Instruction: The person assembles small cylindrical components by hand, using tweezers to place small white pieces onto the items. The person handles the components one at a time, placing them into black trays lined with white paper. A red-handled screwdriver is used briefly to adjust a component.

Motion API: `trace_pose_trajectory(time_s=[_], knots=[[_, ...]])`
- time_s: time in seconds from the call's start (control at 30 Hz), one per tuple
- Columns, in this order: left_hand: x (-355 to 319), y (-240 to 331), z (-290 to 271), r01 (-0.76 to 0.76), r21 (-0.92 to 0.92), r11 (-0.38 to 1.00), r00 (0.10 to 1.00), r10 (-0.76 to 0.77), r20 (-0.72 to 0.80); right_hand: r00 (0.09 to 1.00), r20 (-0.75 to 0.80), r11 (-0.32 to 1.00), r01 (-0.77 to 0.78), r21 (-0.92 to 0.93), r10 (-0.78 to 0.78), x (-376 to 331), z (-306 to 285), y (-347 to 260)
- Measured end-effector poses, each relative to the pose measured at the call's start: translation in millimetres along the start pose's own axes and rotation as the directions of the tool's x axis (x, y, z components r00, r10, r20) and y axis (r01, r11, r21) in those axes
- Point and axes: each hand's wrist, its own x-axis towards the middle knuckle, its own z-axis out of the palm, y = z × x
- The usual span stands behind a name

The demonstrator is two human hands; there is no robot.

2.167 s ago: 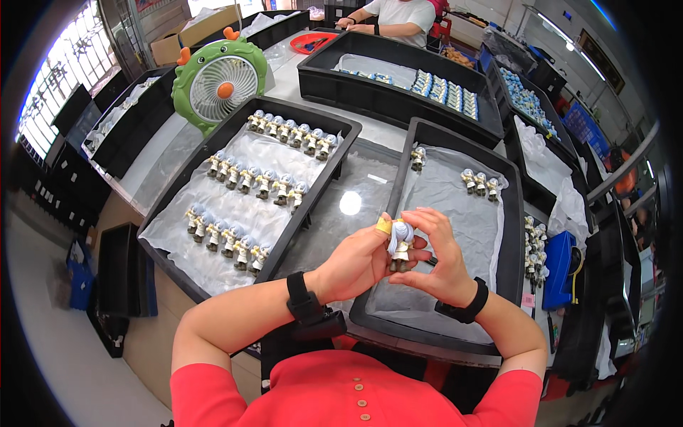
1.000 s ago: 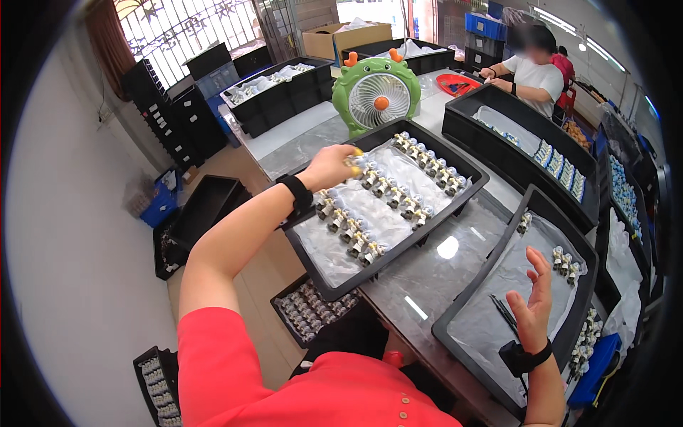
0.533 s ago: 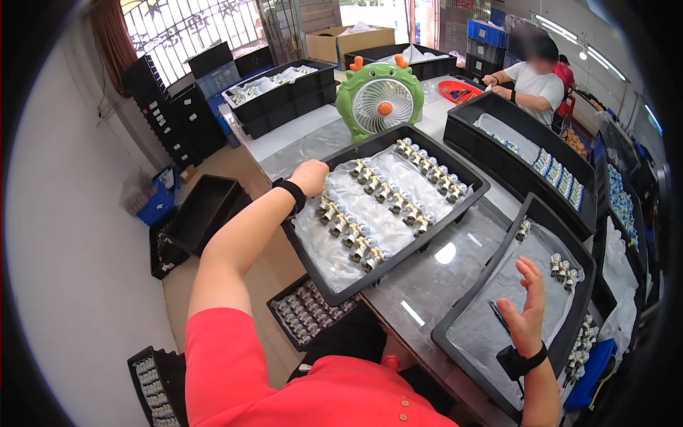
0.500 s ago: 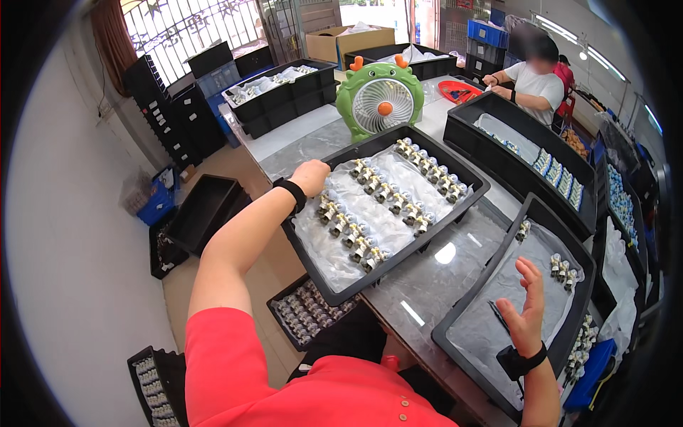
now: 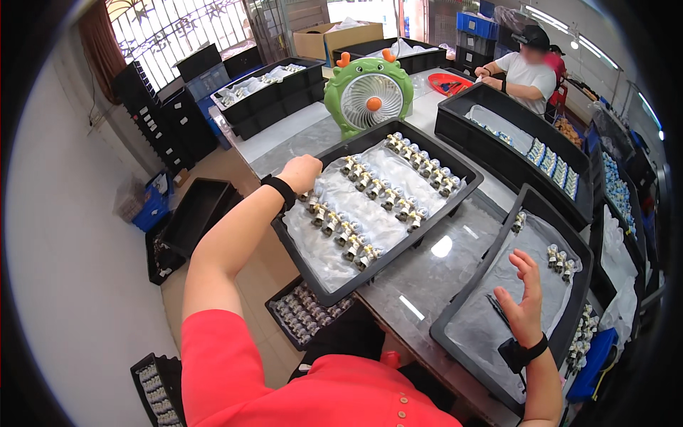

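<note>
Two hands apart: your left hand (image 5: 300, 173) curls closed at the fitting rows (image 5: 370, 199), which run away rightward, your right hand (image 5: 525, 299) hovers open.

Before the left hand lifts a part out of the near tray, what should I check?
1. Left hand at the parts: ok, closed over the end of a row in the near tray.
2. Part actually pinched: cannot tell, fingers hide it.
3. Right hand free: ok, open and empty above the right tray.
4. Space in the right tray: ok, liner mostly bare, few parts at its far end.
5. Rows upright: ok, none seen tipped.
</note>
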Motion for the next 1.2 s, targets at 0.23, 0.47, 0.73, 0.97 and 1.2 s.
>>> trace_pose_trajectory(time_s=[0.23,0.47,0.73,0.97,1.2], knots=[[-16,15,-7,0.116,-0.308,0.944,0.977,-0.053,0.206,0.999,0.027,0.999,-0.036,0.012,0.035,1,3,2],[-13,14,13,-0.067,-0.142,0.988,0.996,0.075,0.053,0.999,0.028,1.000,-0.018,0.010,0.018,1,4,0],[-18,15,14,0.011,-0.175,0.984,1.000,-0.007,0.027,0.998,0.051,1.000,-0.023,0.007,0.023,1,6,0],[-16,21,9,-0.034,-0.227,0.973,0.999,0.034,-0.003,0.996,0.075,0.998,-0.056,0.023,0.055,0,5,0],[-11,27,0,0.164,-0.140,0.976,0.980,-0.145,0.139,0.994,0.093,0.998,-0.063,0.002,0.062,0,6,2]])
